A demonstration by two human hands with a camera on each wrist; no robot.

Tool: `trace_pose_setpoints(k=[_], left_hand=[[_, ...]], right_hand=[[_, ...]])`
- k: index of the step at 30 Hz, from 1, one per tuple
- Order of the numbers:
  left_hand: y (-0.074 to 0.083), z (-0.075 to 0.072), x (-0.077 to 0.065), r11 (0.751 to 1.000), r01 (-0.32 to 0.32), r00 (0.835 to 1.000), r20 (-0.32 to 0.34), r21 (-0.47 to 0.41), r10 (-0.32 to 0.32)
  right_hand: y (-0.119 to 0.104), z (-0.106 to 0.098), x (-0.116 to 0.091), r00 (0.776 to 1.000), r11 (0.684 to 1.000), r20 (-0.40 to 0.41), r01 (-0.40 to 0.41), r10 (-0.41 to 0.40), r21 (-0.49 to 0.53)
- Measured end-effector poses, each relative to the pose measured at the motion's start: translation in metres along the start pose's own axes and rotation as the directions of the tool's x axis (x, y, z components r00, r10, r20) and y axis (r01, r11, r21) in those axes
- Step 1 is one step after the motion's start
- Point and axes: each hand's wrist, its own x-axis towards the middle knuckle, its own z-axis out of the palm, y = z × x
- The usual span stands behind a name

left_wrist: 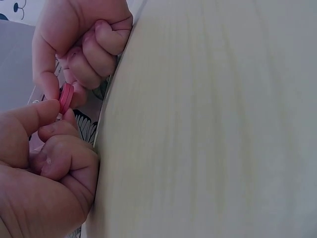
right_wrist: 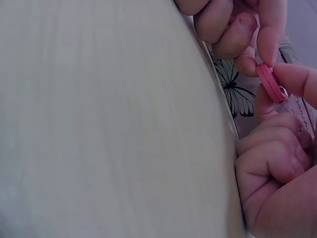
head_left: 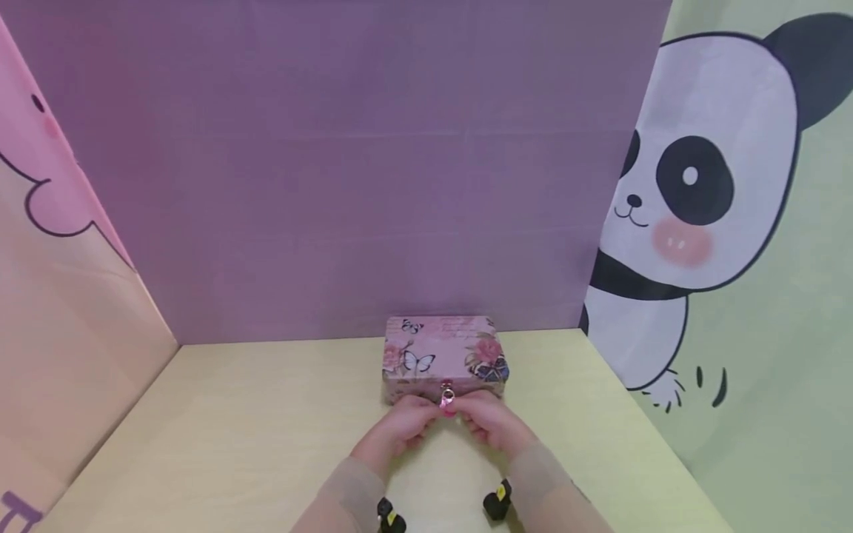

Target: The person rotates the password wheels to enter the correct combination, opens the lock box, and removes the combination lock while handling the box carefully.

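A pink box [head_left: 440, 348] printed with butterflies and roses stands with its lid down near the back of the table. At the clasp on its front hangs a small pink padlock [head_left: 449, 411] with a metal shackle. From the left, my left hand [head_left: 408, 420] pinches it between thumb and forefinger. My right hand [head_left: 492, 419] does the same from the right. In the left wrist view the pink lock body [left_wrist: 66, 98] shows edge-on between both hands' fingertips; the other fingers are curled. The right wrist view shows the padlock [right_wrist: 271, 83] in the same pinch, partly covered.
The pale wooden table [head_left: 266, 429] spreads out around the box. A purple panel [head_left: 333, 170] rises right behind it. Side panels carry a pink cartoon figure [head_left: 63, 207] at left and a panda [head_left: 720, 163] at right. Black devices [head_left: 497, 502] sit by the wrists.
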Motion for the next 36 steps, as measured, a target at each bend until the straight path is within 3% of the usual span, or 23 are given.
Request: trace_pose_setpoints(k=[36], left_hand=[[-0.0058, -0.0028, 0.0004, 1.000, -0.005, 1.000, 0.031, -0.005, 0.005]], right_hand=[[0.0050, 0.0042, 0.0065, 0.999, 0.999, -0.044, 0.007, -0.009, -0.054]])
